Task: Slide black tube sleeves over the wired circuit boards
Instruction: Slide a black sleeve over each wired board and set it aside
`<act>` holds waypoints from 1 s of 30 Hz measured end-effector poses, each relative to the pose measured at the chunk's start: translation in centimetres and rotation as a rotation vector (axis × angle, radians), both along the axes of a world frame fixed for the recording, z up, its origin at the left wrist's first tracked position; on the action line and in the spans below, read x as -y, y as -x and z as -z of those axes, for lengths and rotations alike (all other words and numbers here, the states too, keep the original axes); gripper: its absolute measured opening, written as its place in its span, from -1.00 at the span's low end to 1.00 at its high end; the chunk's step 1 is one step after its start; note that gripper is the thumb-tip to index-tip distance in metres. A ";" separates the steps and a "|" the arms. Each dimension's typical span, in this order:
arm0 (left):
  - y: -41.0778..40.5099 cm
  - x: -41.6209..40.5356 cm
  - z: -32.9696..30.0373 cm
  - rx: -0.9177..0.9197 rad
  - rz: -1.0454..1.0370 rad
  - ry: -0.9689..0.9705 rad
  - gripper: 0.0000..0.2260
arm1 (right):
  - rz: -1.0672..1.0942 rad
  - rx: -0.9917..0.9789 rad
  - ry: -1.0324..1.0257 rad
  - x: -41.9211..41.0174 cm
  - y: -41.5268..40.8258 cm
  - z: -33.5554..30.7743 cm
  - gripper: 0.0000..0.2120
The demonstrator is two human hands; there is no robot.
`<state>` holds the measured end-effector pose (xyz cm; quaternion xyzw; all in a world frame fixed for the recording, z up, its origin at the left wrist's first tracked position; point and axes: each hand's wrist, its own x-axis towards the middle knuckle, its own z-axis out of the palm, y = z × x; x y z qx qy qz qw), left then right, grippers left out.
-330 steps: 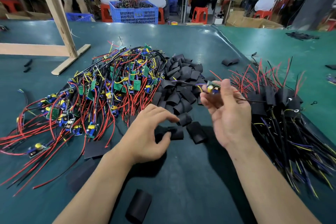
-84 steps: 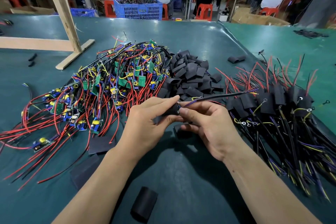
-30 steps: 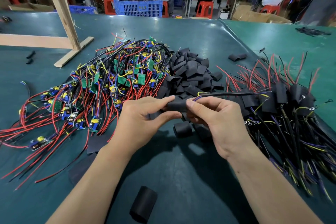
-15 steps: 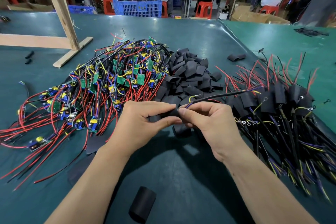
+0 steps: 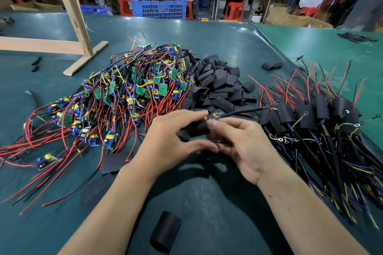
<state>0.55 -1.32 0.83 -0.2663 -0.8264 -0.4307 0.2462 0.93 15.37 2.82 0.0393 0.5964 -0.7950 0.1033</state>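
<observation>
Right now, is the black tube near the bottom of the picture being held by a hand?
No, the loose black tube lies alone on the green table, away from both hands.

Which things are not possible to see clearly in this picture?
- Head view: the circuit board is hidden inside the black sleeve held between the left hand and the right hand.
- Head view: the right hand's fingers hide where the cable enters the sleeve.
- Head view: print on the green boards is too small.
</observation>
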 end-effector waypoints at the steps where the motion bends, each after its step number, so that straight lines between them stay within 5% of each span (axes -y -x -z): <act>1: 0.1 0.2 -0.1 0.003 -0.011 0.003 -0.52 | 0.031 -0.007 0.032 -0.1 0.1 -0.1 -0.90; 6: 0.2 0.5 -0.1 -0.048 -0.061 -0.044 -0.70 | 0.039 -0.032 0.118 -0.4 0.2 0.0 -0.90; 17: 0.1 0.4 -0.3 -0.073 -0.065 -0.064 -0.70 | 0.002 -0.051 0.117 -0.7 0.3 -0.3 -0.91; 30: 0.3 0.1 0.1 -0.056 -0.008 -0.053 -0.72 | 0.067 -0.298 -0.088 -0.4 0.2 0.3 -0.88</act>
